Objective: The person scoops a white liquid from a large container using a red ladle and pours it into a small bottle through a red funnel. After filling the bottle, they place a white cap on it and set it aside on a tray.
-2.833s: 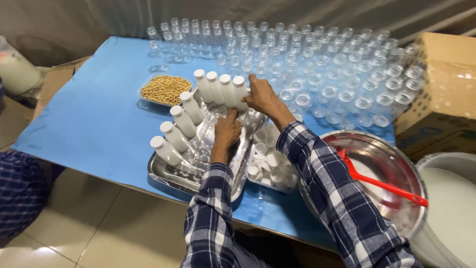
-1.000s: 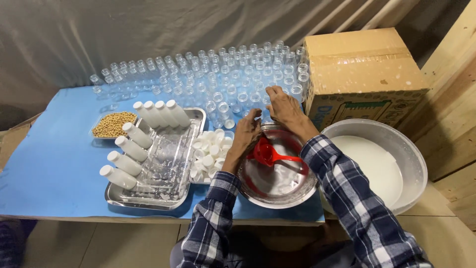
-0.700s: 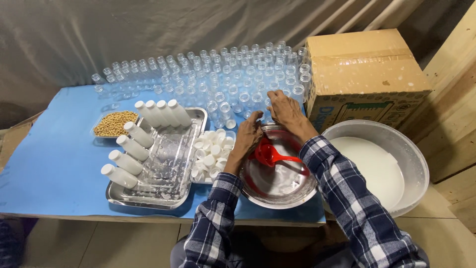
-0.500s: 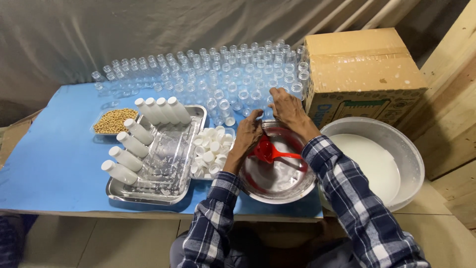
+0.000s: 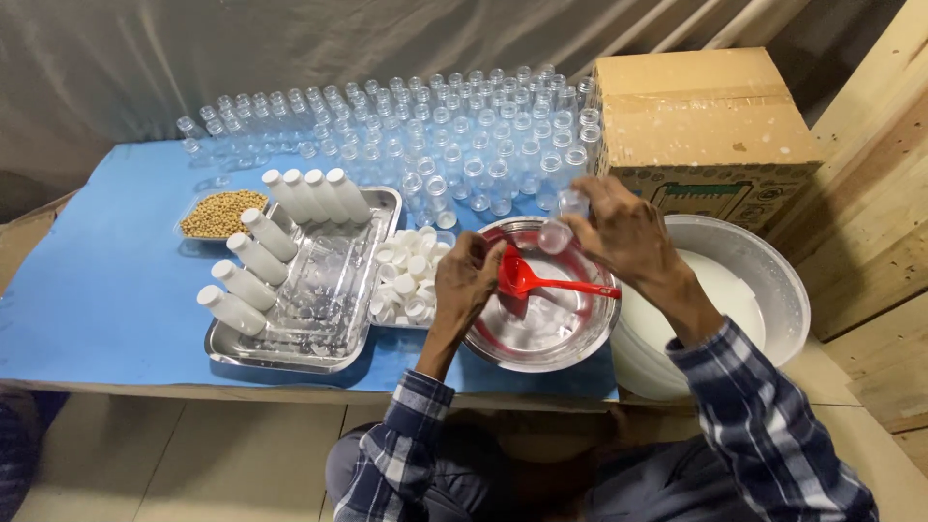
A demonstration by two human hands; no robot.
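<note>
My right hand [image 5: 623, 232] holds a small clear empty bottle [image 5: 559, 229] tilted above a round steel bowl [image 5: 592, 333] that has a little white liquid in it. My left hand [image 5: 466, 285] rests at the bowl's left rim, its fingers on the scoop end of a red funnel-ladle [image 5: 551, 283] that lies across the bowl. Many clear empty bottles [image 5: 435, 135] stand in rows on the blue table [image 5: 106, 290] behind the bowl.
A steel tray [image 5: 319, 353] on the left carries several filled white capped bottles [image 5: 253, 259]. Loose white caps [image 5: 411, 275] sit in a clear box beside it. A dish of soybeans [image 5: 217, 213], a cardboard box [image 5: 701, 121] and a large tub of white liquid [image 5: 744, 300] are nearby.
My view swung from the tray to the steel bowl. My right hand picked a clear bottle from the rows and drew it back over the bowl; my left hand stayed on the red ladle.
</note>
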